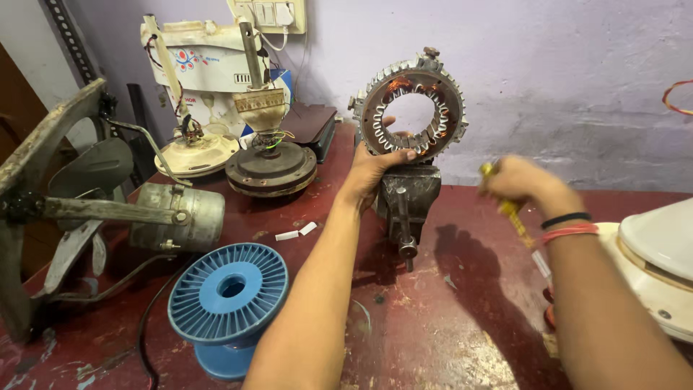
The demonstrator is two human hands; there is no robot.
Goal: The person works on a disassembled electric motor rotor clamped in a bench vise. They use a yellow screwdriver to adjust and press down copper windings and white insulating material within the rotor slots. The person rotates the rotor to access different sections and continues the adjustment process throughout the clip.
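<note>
Left hand (pixel 372 167) grips the lower rim of a metal ring with copper coils (pixel 412 107), fingers curled over the inner edge, thumb outside. The ring stands upright on top of a small bench vise (pixel 406 193) near the back of the red surface (pixel 433 325), likely clamped or propped there so the slots face the person; hand seems to steady it. Right hand (pixel 521 180) is blurred, closed around a yellow-handled tool (pixel 511 209), held just right of the ring, not touching it. Red and black bands on that wrist.

Blue plastic spool (pixel 228 296) stands at front left, core hole empty, no wire visible on it. Behind it, a dull metal motor can (pixel 180 215) on a bent stand. Back left: a dark round fan motor (pixel 271 167) with an upright shaft, a cream fan housing (pixel 198 61) leaning by the wall. White rounded casing (pixel 660 260) at right edge. Two small white scraps (pixel 296 232) lie on the surface.
</note>
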